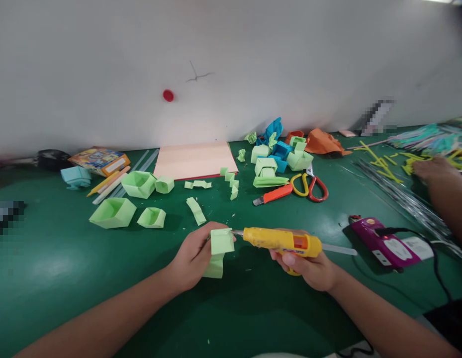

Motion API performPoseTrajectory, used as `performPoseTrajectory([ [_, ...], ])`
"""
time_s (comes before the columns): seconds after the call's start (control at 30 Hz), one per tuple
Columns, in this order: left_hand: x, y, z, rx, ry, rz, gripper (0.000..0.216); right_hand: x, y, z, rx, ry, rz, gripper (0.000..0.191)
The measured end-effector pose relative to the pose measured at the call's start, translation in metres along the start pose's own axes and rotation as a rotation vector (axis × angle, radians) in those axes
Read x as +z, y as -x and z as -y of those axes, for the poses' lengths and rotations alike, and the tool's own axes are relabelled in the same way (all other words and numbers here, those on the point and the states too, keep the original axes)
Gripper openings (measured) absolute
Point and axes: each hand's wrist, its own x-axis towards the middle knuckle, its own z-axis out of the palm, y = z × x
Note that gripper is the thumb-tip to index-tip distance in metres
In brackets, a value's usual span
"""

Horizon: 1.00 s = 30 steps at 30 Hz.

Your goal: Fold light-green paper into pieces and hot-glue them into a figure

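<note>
My left hand [191, 258] is closed on a folded light green paper strip [222, 242], whose lower end hangs below the fingers. In my right hand [315, 268] is a yellow hot glue gun [281, 239], pointing left, with a clear glue stick [340, 249] poking out of its back. The metal nozzle meets the strip's upper right edge or sits just beside it; I cannot tell which. Beyond my hands lie a creased green paper piece [196, 211], a zigzag green strip [233, 188] and several open green paper boxes [113, 214].
Red-and-yellow scissors [318, 189] and an orange utility knife [278, 194] lie past the glue gun. A purple power strip [383, 243] with a black cord sits at right. Another person's hand [432, 171] touches yellow pipe cleaners. Pale pink paper [193, 159] lies against the wall.
</note>
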Motion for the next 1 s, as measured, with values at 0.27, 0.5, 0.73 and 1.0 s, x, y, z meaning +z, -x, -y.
performPoseTrajectory([
  [0.27,-0.0005,0.0014,0.0026,0.016,-0.002,0.004,0.027,-0.0003,0.0014,-0.0034,0.029,-0.022,0.008,0.028],
  [0.5,-0.0024,0.0014,0.0076,0.091,-0.033,0.01,0.029,0.0016,-0.0009,0.0017,0.021,-0.028,0.0,0.028],
  [0.73,-0.002,0.0015,0.0082,0.093,-0.02,0.011,0.029,0.0008,-0.0016,0.0023,0.0,-0.03,0.015,0.026],
  [1.0,-0.0024,-0.0004,0.0066,0.097,-0.008,0.024,0.027,0.0003,-0.0015,0.0028,-0.005,-0.024,0.032,0.024],
])
